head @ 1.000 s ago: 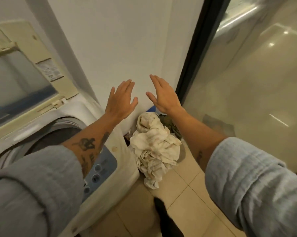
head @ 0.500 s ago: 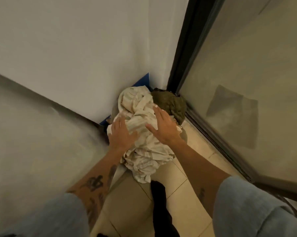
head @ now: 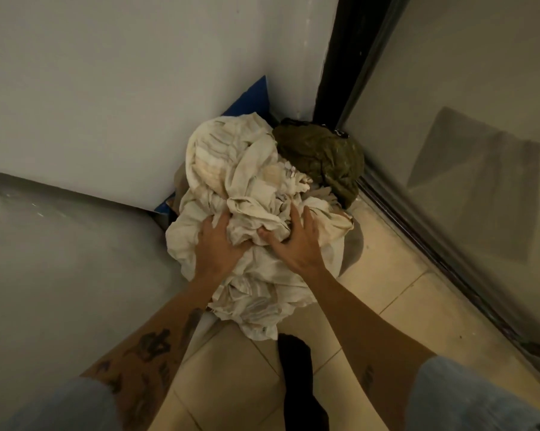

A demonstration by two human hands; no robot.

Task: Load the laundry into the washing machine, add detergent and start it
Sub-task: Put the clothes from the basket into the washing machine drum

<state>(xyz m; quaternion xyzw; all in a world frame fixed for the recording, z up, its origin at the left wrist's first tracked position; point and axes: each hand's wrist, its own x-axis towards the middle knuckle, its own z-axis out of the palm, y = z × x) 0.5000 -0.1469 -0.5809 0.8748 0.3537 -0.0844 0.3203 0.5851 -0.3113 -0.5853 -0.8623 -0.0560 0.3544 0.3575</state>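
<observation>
A heap of crumpled cream-white cloth (head: 246,181) fills the corner between the wall and the dark door frame, spilling down onto the floor tiles. An olive-green garment (head: 321,157) lies bunched at its far right. My left hand (head: 218,244) and my right hand (head: 296,241) both press into the near side of the white cloth, fingers curled into its folds. The side of the washing machine (head: 60,259) fills the left of the view; its opening is out of sight.
A black garment (head: 296,368) lies on the beige tiles (head: 387,290) near my feet. A blue object (head: 250,98) leans in the corner behind the heap. A glass sliding door with a dark track (head: 433,244) runs along the right.
My view has dropped from the machine's open lid to the corner heap. Both hands came down from in front of the wall onto the white cloth and have closed their fingers into it.
</observation>
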